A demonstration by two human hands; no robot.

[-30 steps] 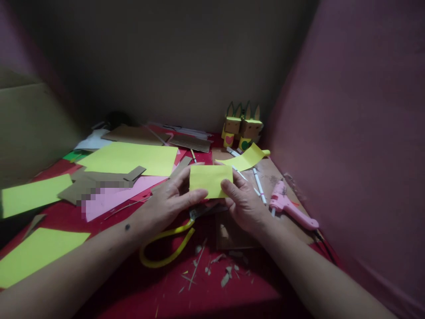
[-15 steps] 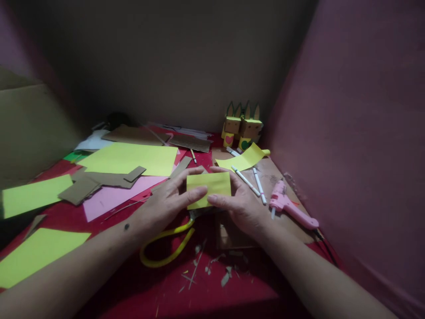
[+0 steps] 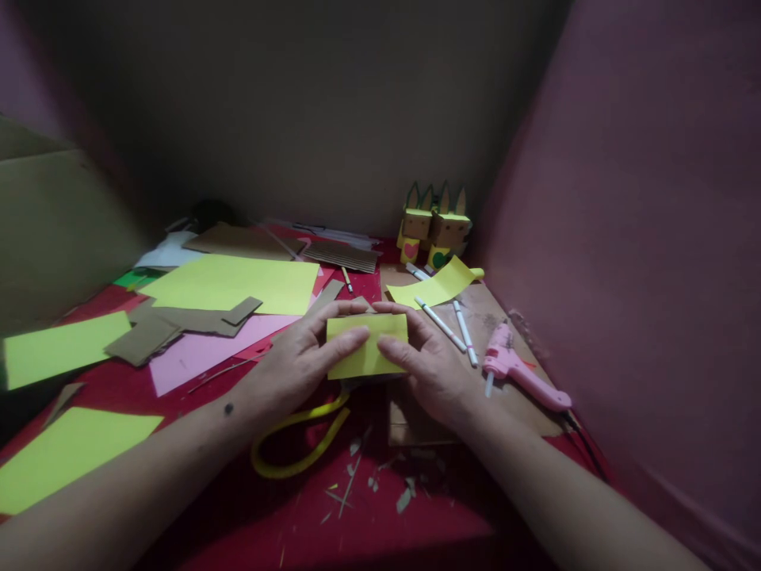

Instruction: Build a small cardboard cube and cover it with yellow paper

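Note:
Between both hands is a small yellow paper piece [image 3: 367, 363], its broad face toward me, over the middle of the red table. My left hand [image 3: 309, 345] grips its left side, thumb flat on the front and fingers behind the top edge. On the other side my right hand [image 3: 425, 357] holds it the same way, the thumb pressed on the right half. Whatever lies behind the paper is hidden. Just below, yellow-handled scissors [image 3: 297, 468] rest on the table, their blades mostly out of sight.
Yellow sheets [image 3: 238, 281], cardboard scraps [image 3: 143, 337] and pink paper [image 3: 202, 357] lie left. At right, a pink glue gun [image 3: 523, 377] and white markers [image 3: 440, 323] rest on a cardboard board [image 3: 493, 309]. Small cardboard figures [image 3: 449, 230] stand behind. Paper bits [image 3: 406, 496] are scattered in front.
The yellow piece has shifted slightly left and down and looks a little tilted. My right thumb has moved slightly up and sits more on its face.

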